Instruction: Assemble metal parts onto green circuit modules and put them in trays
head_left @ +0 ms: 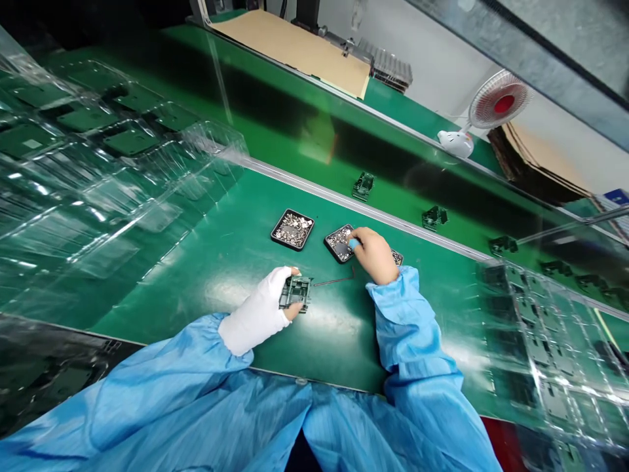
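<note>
My left hand, in a white glove with bare fingertips, grips a green circuit board by its edges above the green table. Over the right side of a black tray of small metal parts is my right hand, its fingers pinched together and a blue cover on one fingertip. Whatever lies between those fingers is too small to make out. A second black tray of small parts sits to the left. A thin bent tool lies between my hands. Another small tray is partly hidden behind my right hand.
Clear plastic trays with green boards are stacked on the left. More clear trays stand on the right. Beyond a metal rail, several boards, one a small board, rest on a green strip. A fan stands at the back.
</note>
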Available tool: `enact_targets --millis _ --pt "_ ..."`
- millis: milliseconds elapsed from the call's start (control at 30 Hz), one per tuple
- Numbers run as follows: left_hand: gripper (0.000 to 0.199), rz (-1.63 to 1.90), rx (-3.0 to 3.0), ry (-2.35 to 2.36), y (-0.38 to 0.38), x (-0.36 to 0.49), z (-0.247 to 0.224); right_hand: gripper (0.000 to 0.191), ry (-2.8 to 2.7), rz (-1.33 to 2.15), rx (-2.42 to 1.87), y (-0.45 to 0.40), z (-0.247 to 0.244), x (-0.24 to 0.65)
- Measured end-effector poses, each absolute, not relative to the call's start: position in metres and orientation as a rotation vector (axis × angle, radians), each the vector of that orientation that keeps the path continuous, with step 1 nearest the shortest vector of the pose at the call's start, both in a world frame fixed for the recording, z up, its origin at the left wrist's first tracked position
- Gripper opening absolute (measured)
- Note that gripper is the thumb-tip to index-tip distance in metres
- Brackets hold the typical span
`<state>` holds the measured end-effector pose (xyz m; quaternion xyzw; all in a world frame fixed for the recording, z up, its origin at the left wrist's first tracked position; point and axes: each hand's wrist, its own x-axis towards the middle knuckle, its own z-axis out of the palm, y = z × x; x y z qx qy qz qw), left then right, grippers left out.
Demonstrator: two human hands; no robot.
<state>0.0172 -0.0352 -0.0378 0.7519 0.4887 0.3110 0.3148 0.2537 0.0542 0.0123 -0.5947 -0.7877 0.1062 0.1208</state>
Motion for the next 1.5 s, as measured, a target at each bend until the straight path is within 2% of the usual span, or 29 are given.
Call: enact_targets --millis 133,367,533,600,733,900,1133,1233,1300,1400,1433,1500 --pt "0.052 0.851 1.927 1.253 -0.034 0.01 -0.036 0.021 -2.487 0.198 -1.849 0.075 0.0 0.256" --pt "0.042 0.892 1.835 1.299 -0.027 0.004 -0.039 0.017 -2.45 0.175 -1.831 0.079 -0.015 0.247" --pt "0.037 0.988 1.817 1.318 -0.025 0.0 -0.029 0.019 -2.356 0.242 -1.77 0.072 -0.005 0.256" --pt "0.03 1.034 1.847 1.331 -0.024 -0.001 -0.02 0.018 -2.247 0.367 -1.66 0.061 0.007 0.251" --pt "0.015 1.087 2.072 1.262 -0.022 0.003 -0.003 0.007 -2.059 0.836 -1.162 0.021 0.032 0.221" --pt "0.029 1.157 2.236 1.132 -0.023 0.011 0.005 0.012 -2.059 1.085 -0.971 -0.019 0.041 0.193" --pt "0.044 0.858 2.432 0.924 -0.03 -0.001 -0.002 0.006 -2.054 1.441 -0.896 -0.027 0.034 0.201" --pt "0.036 0.891 2.458 0.845 -0.032 -0.002 -0.007 0.006 -2.153 1.408 -0.82 -0.025 0.035 0.205" --pt "0.028 0.982 2.372 0.961 -0.032 0.0 -0.014 0.007 -2.115 1.314 -0.878 -0.021 0.033 0.207" --pt "0.064 0.923 2.214 1.194 -0.029 0.004 -0.028 0.009 -2.103 1.059 -1.057 -0.013 0.024 0.211" --pt "0.066 0.849 2.173 1.227 -0.028 0.006 -0.032 0.009 -2.133 0.978 -1.096 -0.01 0.021 0.212" --pt "0.057 0.763 2.1 1.232 -0.027 0.009 -0.038 0.01 -2.216 0.875 -1.108 -0.007 0.013 0.212"
